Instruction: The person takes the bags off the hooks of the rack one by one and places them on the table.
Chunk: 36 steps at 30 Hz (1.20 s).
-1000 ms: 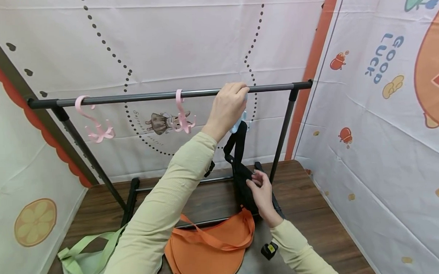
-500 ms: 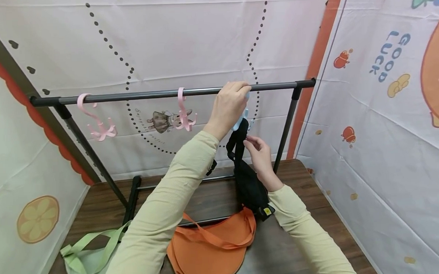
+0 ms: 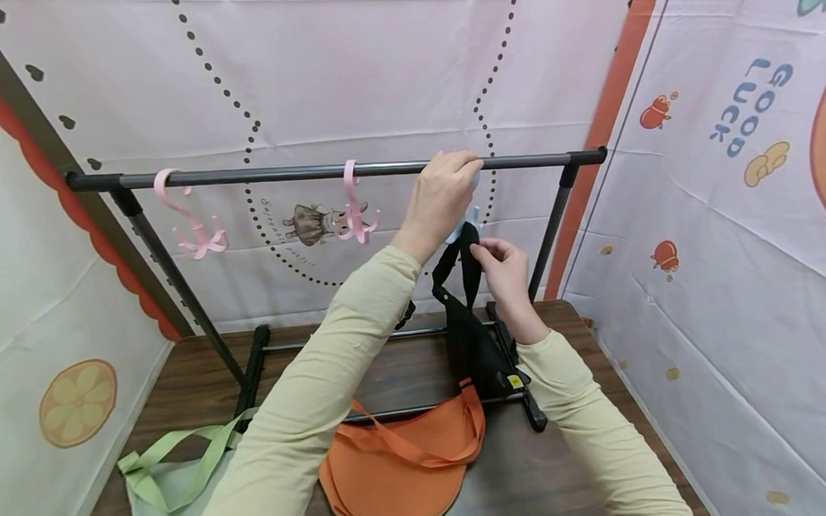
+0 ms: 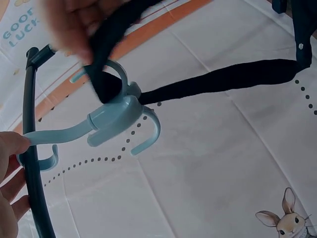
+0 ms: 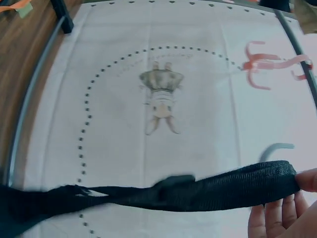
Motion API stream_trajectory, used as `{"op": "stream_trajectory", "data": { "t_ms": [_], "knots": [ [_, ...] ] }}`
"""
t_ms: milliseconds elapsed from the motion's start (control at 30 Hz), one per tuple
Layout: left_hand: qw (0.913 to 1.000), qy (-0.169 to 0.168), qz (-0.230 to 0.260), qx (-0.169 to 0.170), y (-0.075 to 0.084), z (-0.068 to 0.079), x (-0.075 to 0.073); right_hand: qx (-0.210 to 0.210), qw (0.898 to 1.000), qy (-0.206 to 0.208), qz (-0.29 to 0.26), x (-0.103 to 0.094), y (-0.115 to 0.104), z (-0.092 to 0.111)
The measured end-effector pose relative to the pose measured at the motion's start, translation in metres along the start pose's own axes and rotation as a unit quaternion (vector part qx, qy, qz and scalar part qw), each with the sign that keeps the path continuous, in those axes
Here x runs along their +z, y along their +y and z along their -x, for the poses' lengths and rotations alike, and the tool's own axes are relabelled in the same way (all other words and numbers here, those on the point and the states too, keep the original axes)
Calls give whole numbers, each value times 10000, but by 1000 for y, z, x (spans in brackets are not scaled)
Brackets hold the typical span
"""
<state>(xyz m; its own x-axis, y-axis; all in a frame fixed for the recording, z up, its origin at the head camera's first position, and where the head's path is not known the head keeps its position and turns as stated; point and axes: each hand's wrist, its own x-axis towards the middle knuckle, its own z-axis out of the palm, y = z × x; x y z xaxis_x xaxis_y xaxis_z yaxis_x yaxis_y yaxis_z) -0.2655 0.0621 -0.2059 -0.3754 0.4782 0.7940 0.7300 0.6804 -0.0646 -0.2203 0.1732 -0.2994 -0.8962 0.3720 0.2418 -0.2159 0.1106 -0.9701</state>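
My left hand is at the top rail, holding the neck of a light blue multi-prong hook against the bar. A black strap runs over the hook's prongs; it belongs to a black bag hanging below. Close under the hook, my right hand pinches the upper part of that strap between thumb and fingers. In the right wrist view, the right hand has the strap's looped end at its fingertips. From the head, the left hand hides much of the hook.
Two pink hooks, the left one and the middle one, hang from the black rail. On the wooden table, an orange bag lies near the rack's lower bar, with a pale green bag at left. Printed cloth walls surround the rack.
My right hand has risen from the bag's body to the strap just below the blue hook and now pinches it. The left hand has stayed at the rail.
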Motion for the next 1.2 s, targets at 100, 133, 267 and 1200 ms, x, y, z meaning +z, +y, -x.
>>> {"op": "stream_trajectory", "data": {
  "t_ms": [100,133,267,1200],
  "knots": [
    [10000,-20,-28,4,0,0,0,-30,9999,-18,127,-4,-12,-4],
    [10000,-43,-26,1,0,0,0,-30,9998,-36,206,-6,-15,-5],
    [9999,-151,3,8,0,0,-1,-81,9986,-73,509,-12,-29,-15],
    [9996,-151,-209,138,-2,2,3,135,9975,399,-564,-32,-42,-59]
  ]
}}
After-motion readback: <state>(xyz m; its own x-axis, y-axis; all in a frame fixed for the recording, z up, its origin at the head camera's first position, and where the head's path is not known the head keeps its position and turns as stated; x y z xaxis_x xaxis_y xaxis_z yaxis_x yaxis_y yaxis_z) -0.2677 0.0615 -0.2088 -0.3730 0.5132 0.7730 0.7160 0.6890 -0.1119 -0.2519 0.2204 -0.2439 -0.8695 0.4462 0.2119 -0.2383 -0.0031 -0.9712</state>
